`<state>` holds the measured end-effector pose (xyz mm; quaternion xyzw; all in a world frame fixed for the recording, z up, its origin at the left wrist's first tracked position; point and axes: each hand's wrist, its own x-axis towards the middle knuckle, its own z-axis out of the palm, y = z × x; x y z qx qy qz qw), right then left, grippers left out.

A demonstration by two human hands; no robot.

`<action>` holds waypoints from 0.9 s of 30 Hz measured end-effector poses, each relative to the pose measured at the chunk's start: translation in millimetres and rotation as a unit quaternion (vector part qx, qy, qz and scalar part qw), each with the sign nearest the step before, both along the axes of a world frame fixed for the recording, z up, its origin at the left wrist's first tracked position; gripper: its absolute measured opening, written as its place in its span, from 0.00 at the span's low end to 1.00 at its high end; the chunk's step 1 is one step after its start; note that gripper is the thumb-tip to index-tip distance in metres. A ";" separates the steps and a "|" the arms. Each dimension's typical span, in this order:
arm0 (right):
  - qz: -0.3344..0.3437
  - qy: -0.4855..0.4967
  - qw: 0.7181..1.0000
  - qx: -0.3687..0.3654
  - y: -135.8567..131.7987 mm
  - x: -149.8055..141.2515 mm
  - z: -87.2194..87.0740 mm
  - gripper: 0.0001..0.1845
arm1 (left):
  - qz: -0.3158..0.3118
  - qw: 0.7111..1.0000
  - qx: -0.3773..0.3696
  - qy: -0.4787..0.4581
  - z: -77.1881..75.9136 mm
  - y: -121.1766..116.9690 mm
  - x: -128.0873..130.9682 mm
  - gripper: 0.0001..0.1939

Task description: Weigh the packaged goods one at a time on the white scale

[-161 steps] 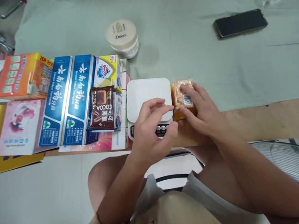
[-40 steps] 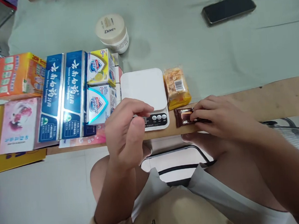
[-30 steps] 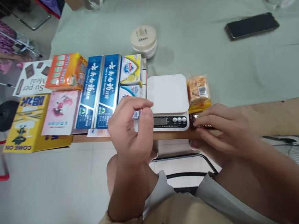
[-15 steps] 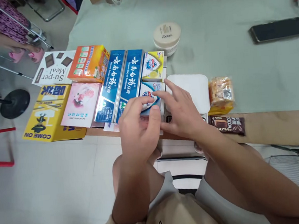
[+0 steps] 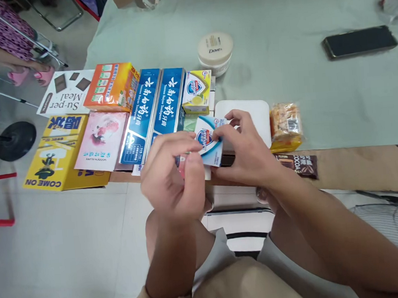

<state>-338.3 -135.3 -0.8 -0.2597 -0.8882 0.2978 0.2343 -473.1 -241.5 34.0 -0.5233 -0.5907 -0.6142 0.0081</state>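
Note:
A white-and-blue boxed bar of soap (image 5: 208,140) is tilted up in my right hand (image 5: 245,152), gripped between thumb and fingers at its right side. My left hand (image 5: 172,176) is curled, thumb and index finger close together at the box's left edge; whether they pinch anything is hidden. Just behind lies a yellow soap box (image 5: 196,92). Two blue toothpaste boxes (image 5: 143,114) (image 5: 167,101) lie side by side to the left. A white flat case (image 5: 246,113) sits beyond my right hand, partly covered by it.
Leftward are a pink box (image 5: 102,140), an orange packet (image 5: 108,87), a white box (image 5: 65,93) and a yellow box (image 5: 53,153). A Dove tub (image 5: 215,51) stands behind. At right lie wrapped crackers (image 5: 285,124), a cocoa bar (image 5: 302,165) and a phone (image 5: 361,42). Someone's feet show upper left.
The blue-and-white soap box has been lifted and tilted in my right hand, uncovering a pale green surface beneath. My left hand has shifted left and curled. The whole view has slid slightly.

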 end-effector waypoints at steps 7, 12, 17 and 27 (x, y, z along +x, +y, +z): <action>-0.085 -0.022 0.992 0.086 19.8 41.4 4.9 0.25 | -0.067 0.978 -0.188 -0.055 -13.5 14.8 23.1 0.15; -0.091 -0.066 0.991 0.076 20.5 44.1 1.7 0.24 | -0.110 0.954 -0.264 -0.089 -25.3 25.3 32.9 0.21; -0.088 -0.073 0.989 0.098 12.9 49.8 6.0 0.27 | -0.121 0.950 -0.268 -0.101 -25.9 24.7 33.3 0.22; -0.063 -0.120 0.989 0.054 9.4 36.6 -1.0 0.32 | -0.043 0.968 -0.213 -0.126 -32.0 35.0 28.6 0.18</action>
